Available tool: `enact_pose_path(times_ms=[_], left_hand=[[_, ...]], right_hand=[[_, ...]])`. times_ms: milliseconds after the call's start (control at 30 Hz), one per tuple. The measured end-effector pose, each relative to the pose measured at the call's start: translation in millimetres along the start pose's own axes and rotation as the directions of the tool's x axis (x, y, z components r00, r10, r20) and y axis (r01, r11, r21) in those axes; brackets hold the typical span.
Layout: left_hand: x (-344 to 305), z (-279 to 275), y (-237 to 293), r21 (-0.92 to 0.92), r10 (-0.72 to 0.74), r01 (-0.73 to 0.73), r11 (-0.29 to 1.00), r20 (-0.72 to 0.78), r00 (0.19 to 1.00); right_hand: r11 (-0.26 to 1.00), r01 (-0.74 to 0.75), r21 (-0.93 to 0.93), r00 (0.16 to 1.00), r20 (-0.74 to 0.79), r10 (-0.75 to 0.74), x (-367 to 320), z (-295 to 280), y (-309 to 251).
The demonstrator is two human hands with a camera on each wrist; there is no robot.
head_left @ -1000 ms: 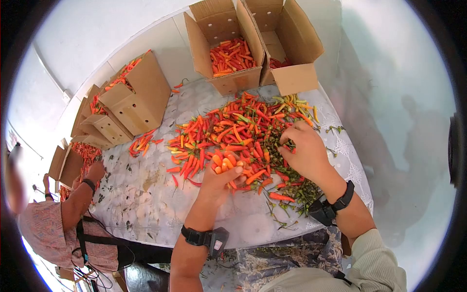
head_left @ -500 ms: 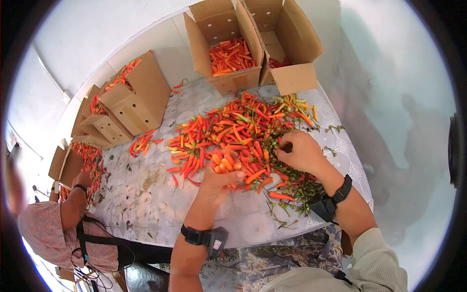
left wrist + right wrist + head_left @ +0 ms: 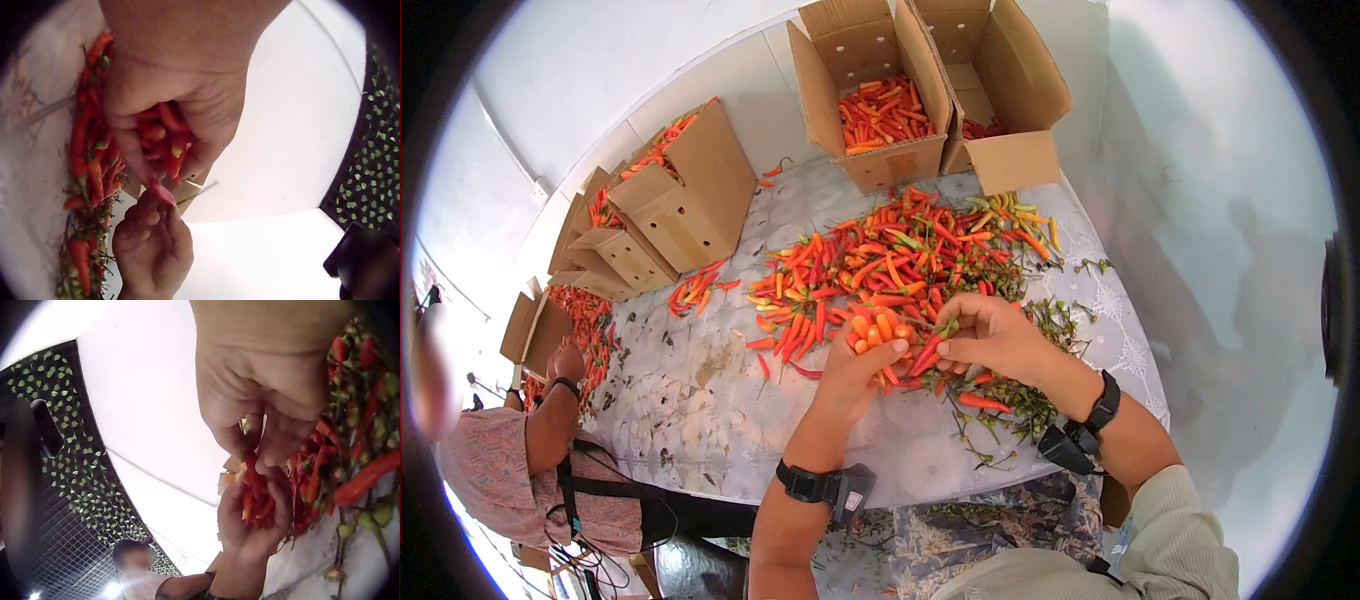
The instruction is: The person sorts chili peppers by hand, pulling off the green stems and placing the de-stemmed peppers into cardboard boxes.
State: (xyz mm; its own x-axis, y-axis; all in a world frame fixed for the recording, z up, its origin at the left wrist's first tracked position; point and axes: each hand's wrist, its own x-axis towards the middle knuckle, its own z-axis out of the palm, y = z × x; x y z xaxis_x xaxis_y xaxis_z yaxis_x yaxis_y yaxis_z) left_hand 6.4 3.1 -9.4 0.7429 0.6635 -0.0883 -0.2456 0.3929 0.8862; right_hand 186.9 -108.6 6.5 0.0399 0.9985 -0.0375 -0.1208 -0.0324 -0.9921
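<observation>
Between thumb and fingers of the right hand (image 3: 1003, 345), a slender red chilli with green stem (image 3: 927, 354) is pinched, beside smooth orange-red chillies (image 3: 875, 335) cupped in the curled left hand (image 3: 847, 375). If that crowded grip is loosened, some could be spilled onto the mixed heap (image 3: 865, 270).

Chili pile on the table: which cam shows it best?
Head view. It shows most of the chili pile, with green stems at its right side; left hand and right hand cover some of the near side. Left wrist gets only a strip along one side; right wrist, a closer but partial, blurry patch.
</observation>
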Motion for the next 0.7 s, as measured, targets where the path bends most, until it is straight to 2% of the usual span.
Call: enact_pose_path(times_ms=[100, 200, 300, 400, 500, 600, 700], left_hand=[[5, -2, -7, 0.054, 0.077, -0.079, 0.995, 0.053, 0.996], [-7, 10, 8, 0.072, -0.133, 0.131, 0.989, 0.025, 0.991], [-2, 3, 0, 0.082, -0.118, 0.112, 0.990, 0.067, 0.991], [-1, 1, -1, 0.090, -0.073, 0.064, 0.994, 0.095, 0.993], [0, 2, 3, 0.082, -0.062, 0.053, 0.995, 0.114, 0.991], [-2, 0, -2, 0.124, -0.037, 0.023, 0.992, 0.110, 0.993], [-3, 5, -1, 0.114, -0.012, 0.005, 0.993, 0.066, 0.998]], right_hand=[[0.998, 0.038, 0.046, 0.999, 0.000, -0.038, 1, 4, -1], [0.989, 0.143, -0.039, 0.990, -0.009, -0.144, 3, 4, 9], [0.922, 0.240, -0.305, 0.961, -0.059, -0.270, 5, 3, 12], [0.998, 0.046, -0.053, 0.998, -0.049, -0.048, -3, 7, -5], [0.999, 0.003, -0.039, 0.998, -0.061, -0.005, -5, 7, -11], [0.973, 0.162, -0.162, 0.983, -0.064, -0.175, 0, 5, 3], [0.940, 0.238, -0.244, 0.964, -0.063, -0.260, 1, 6, 6]])
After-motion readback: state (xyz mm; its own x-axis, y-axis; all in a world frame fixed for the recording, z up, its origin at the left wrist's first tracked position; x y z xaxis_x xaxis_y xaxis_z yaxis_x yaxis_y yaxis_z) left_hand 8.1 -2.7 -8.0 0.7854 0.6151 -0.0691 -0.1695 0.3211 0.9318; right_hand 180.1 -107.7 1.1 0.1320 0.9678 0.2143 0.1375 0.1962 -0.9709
